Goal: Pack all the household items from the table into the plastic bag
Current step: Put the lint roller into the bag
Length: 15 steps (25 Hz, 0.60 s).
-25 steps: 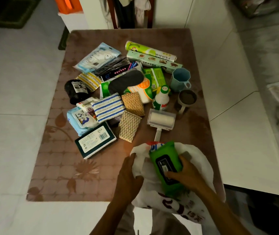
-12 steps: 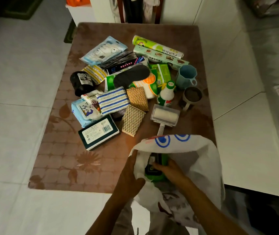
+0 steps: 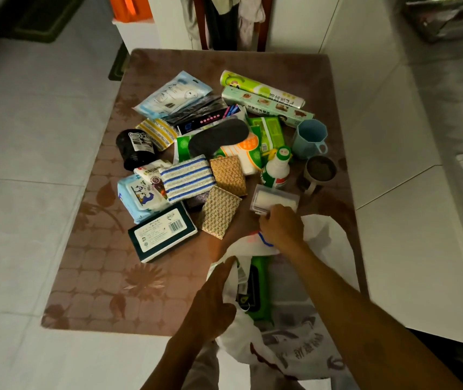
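A white plastic bag (image 3: pixel 320 243) with printed letters lies open at the table's near right edge. Inside it lies a green wipes pack (image 3: pixel 261 294). My left hand (image 3: pixel 213 302) pinches the bag's left rim and keeps the mouth open. My right hand (image 3: pixel 282 226) reaches over the bag's far rim, its fingers curled on the near end of a white lint roller (image 3: pixel 276 198); the roller's handle is hidden under the hand. Farther back lie gold scouring pads (image 3: pixel 220 211), a striped sponge (image 3: pixel 186 178) and a dark tissue box (image 3: pixel 162 232).
On the brown patterned table (image 3: pixel 98 277) also lie a white spray bottle (image 3: pixel 276 171), a blue mug (image 3: pixel 309 137), a grey mug (image 3: pixel 320 171), wrap rolls (image 3: pixel 261 91), a black roll (image 3: pixel 134 147) and several packets. White tiled floor is on the left, a white surface on the right.
My right hand has let go of the green wipes pack inside the bag, come out, and reached forward onto the lint roller. My left hand still holds the bag's rim.
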### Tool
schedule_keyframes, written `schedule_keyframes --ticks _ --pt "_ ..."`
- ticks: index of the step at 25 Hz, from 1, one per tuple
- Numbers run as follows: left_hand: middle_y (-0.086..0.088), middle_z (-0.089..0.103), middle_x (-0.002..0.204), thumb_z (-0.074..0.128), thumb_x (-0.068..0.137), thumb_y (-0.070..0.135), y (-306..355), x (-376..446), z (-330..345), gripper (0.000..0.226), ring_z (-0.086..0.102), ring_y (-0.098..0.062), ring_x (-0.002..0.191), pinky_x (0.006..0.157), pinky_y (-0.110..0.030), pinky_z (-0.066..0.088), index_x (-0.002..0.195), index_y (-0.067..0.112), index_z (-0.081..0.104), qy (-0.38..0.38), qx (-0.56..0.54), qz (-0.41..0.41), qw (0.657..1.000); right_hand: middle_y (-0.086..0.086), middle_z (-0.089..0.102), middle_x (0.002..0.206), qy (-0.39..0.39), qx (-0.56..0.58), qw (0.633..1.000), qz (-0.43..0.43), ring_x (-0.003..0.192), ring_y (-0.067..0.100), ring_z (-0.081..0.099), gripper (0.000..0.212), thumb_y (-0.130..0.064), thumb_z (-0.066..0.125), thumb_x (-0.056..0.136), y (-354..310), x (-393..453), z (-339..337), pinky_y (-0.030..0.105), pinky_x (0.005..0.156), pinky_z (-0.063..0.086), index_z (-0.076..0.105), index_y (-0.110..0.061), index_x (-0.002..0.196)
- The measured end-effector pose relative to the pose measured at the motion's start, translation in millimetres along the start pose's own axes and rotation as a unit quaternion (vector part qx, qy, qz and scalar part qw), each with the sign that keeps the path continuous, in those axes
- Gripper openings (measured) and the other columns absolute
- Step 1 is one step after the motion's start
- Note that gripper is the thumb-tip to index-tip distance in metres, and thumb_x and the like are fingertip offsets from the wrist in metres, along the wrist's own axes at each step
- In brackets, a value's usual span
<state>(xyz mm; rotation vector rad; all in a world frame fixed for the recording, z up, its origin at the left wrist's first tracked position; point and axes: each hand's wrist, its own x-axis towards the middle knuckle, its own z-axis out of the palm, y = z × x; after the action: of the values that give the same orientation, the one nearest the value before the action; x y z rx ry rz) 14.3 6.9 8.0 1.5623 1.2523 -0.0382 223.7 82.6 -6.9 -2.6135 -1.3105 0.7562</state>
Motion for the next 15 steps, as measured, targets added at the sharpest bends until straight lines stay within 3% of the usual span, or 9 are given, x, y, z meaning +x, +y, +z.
schedule_keyframes --ticks 2,4,7,9,12,15 --pt "0.005 0.023 0.158 0.057 0.086 -0.003 -2 -1 2 0.084 0.029 -0.022 0.143 0.111 -0.043 0.036 0.148 0.037 0.016 -0.004 0.017 -0.013 1.000 0.009 0.066 0.109 -0.114 -0.037 0.989 0.087 0.098 0.027 0.061 0.033 -0.041 0.056 0.089 9 16 26 0.032 0.070 0.042 0.061 -0.012 0.104" --pt "0.005 0.022 0.159 0.056 0.087 -0.002 -8 -1 3 0.079 0.026 -0.022 0.145 0.113 -0.042 0.032 0.146 0.035 0.019 -0.004 0.023 -0.012 1.000 0.007 0.065 0.105 -0.132 -0.021 0.982 0.132 0.096 0.027 0.061 0.035 -0.046 0.059 0.085 19 20 38 0.033 0.069 0.042 0.061 -0.014 0.101" --pt "0.004 0.021 0.160 0.058 0.088 0.000 -8 -1 4 0.076 0.025 -0.024 0.145 0.113 -0.045 0.033 0.137 0.045 0.021 -0.007 0.008 0.002 1.000 0.007 0.065 0.089 -0.135 0.057 0.977 0.153 0.073 0.021 0.060 0.020 -0.033 0.059 0.084 29 19 35 0.034 0.069 0.050 0.060 -0.013 0.084" --pt "0.005 0.020 0.159 0.059 0.087 -0.001 -3 -1 2 0.081 0.024 -0.024 0.145 0.114 -0.044 0.031 0.143 0.042 0.019 -0.010 0.001 -0.009 1.000 0.005 0.065 0.084 -0.148 0.130 0.972 0.129 0.070 0.019 0.060 0.016 -0.029 0.059 0.085 36 12 30 0.034 0.070 0.052 0.064 -0.013 0.088" --pt "0.005 0.020 0.159 0.060 0.085 -0.001 0 0 1 0.086 0.022 -0.024 0.146 0.113 -0.045 0.031 0.143 0.043 0.015 -0.007 -0.007 -0.012 1.000 0.002 0.065 0.094 -0.122 0.265 0.955 0.055 0.088 0.018 0.060 0.018 -0.026 0.062 0.089 35 -8 9 0.031 0.079 0.045 0.065 -0.013 0.100" --pt "0.000 0.026 0.158 0.061 0.083 0.000 -3 -1 -1 0.084 0.027 -0.026 0.144 0.111 -0.050 0.035 0.135 0.047 0.015 0.004 -0.011 0.001 1.000 0.014 0.065 0.110 -0.069 0.353 0.933 0.006 0.107 0.029 0.060 0.024 -0.010 0.061 0.090 33 -40 -23 0.032 0.088 0.048 0.061 -0.004 0.113"
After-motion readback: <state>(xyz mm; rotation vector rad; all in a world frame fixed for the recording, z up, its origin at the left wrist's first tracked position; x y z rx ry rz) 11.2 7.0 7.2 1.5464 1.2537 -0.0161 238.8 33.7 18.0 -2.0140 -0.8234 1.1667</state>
